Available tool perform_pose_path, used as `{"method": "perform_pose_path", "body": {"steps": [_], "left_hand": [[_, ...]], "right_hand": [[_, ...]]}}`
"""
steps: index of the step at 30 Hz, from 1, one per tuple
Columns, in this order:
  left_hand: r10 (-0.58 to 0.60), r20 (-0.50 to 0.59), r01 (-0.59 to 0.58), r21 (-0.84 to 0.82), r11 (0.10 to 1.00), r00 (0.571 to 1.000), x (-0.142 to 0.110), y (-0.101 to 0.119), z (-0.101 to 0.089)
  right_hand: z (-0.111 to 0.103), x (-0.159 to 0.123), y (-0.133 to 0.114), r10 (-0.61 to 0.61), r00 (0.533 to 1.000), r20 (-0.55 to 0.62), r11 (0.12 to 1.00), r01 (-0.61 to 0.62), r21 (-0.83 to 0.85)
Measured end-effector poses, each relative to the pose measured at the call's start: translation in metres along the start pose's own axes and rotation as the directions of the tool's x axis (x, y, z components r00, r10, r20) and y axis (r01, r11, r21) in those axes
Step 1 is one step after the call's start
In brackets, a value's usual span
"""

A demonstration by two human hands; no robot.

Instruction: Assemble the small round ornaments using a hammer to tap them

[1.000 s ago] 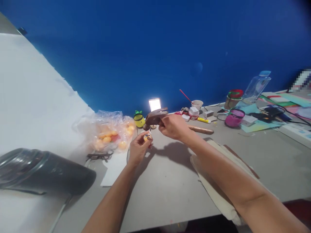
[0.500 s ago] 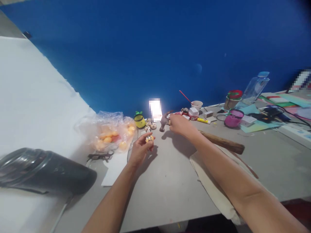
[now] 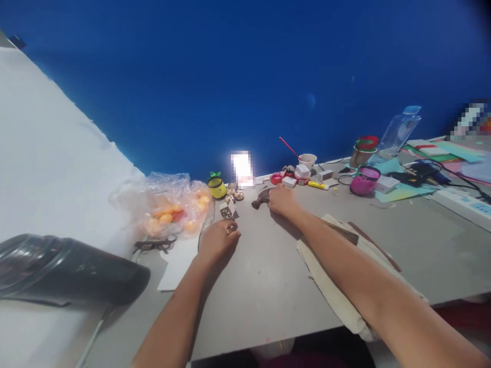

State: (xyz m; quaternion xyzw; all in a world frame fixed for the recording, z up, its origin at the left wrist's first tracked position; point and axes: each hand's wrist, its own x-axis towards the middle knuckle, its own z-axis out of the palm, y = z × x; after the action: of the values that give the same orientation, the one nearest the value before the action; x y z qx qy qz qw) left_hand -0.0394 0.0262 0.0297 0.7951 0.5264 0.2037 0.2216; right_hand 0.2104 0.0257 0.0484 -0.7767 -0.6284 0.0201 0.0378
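Observation:
My left hand (image 3: 218,239) lies low over the table with its fingers curled round a small orange ping-pong ball studded with silvery tacks; only a sliver of the ball (image 3: 230,230) shows between the fingers. Just beyond it stands a small open box (image 3: 226,211) with metal tacks inside. Several shiny studded balls (image 3: 238,194) sit behind the box. My right hand (image 3: 283,200) grips a claw hammer (image 3: 261,198) close under its head, which is down at the tabletop. Its wooden handle runs back beneath my forearm, mostly hidden.
A plastic bag of orange balls (image 3: 166,217), eyeglasses (image 3: 155,245) and a large dark bottle (image 3: 72,271) are on the left. A yellow pot (image 3: 217,187) stands at the wall. A folded cloth (image 3: 330,286) lies under my right forearm; a pink pot (image 3: 363,182) and power strip (image 3: 464,204) are farther right.
The hammer has moved away from the ball, rightward and down to the table, with my right hand still on it. My left hand has lowered and turned over, hiding most of the ball.

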Motion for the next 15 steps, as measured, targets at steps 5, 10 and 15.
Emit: {"method": "perform_pose_path", "body": {"steps": [5,10,15], "left_hand": [[0.019,-0.094,-0.031,-0.131,0.991,0.995,-0.002,0.004,0.01],[-0.135,-0.103,0.065,-0.504,0.861,0.986,0.004,-0.001,0.007],[-0.326,0.039,0.229,-0.791,0.568,0.945,0.007,0.001,0.005]], "right_hand": [[-0.007,-0.008,-0.022,-0.129,0.969,-0.212,0.966,0.17,0.193],[0.012,-0.015,-0.049,-0.399,0.912,-0.091,0.612,0.339,0.715],[0.038,-0.018,-0.059,-0.429,0.897,-0.108,0.257,0.235,0.937]]}}
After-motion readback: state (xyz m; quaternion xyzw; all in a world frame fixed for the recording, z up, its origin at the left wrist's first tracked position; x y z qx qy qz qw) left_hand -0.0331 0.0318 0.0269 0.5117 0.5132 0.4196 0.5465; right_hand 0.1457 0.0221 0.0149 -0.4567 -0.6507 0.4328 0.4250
